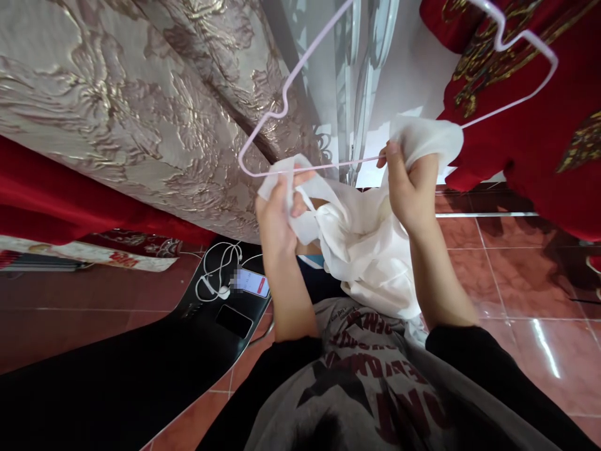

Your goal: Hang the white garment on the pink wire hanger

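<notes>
A pale pink clothes hanger [347,164] spans the view in front of me, its long bottom bar crossing between my hands. White sheer cloth [375,250] gathers in loose folds against my body, and its upper edges reach the bar. My left hand [278,216] has its fingers curled in a strip of this cloth close to the bar's left end. Over at the right, my right hand [407,188] is closed at the bar, with a fold of the cloth lying over its back and wrist. The hanger's top goes out of view.
Beige embossed curtain [188,119] hangs at left, red embroidered fabric [521,125] at right, and a white metal frame [350,75] between them. A black bench [154,357] at my left carries a lit phone [252,282], a dark phone [235,321] and white cabled earphones [211,287].
</notes>
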`<state>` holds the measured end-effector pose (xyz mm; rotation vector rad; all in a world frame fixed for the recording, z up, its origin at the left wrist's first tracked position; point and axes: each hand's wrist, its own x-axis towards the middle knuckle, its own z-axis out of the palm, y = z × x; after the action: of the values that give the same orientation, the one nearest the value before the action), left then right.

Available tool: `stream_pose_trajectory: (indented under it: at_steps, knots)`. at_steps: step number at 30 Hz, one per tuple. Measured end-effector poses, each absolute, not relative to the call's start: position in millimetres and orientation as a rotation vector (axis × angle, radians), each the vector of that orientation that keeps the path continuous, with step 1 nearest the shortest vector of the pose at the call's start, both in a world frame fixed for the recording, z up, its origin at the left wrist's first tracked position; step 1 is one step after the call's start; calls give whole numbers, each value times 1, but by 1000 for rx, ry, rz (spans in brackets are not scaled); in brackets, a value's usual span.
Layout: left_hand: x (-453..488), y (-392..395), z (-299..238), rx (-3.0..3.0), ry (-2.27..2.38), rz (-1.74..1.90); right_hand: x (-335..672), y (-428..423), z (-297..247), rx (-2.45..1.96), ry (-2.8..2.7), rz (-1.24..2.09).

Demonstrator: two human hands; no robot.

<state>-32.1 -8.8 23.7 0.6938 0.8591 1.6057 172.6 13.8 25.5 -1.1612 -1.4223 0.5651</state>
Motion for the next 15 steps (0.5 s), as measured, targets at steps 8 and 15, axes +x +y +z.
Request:
stream_pose_trajectory:
  at_steps: [8, 15]
  knots:
    - [-87, 6, 75, 1061, 1070, 1706, 173, 14, 25, -1170, -1446, 581]
    - [-43, 21, 115, 1653, 1321, 1531, 162, 9, 20, -1155, -1379, 586]
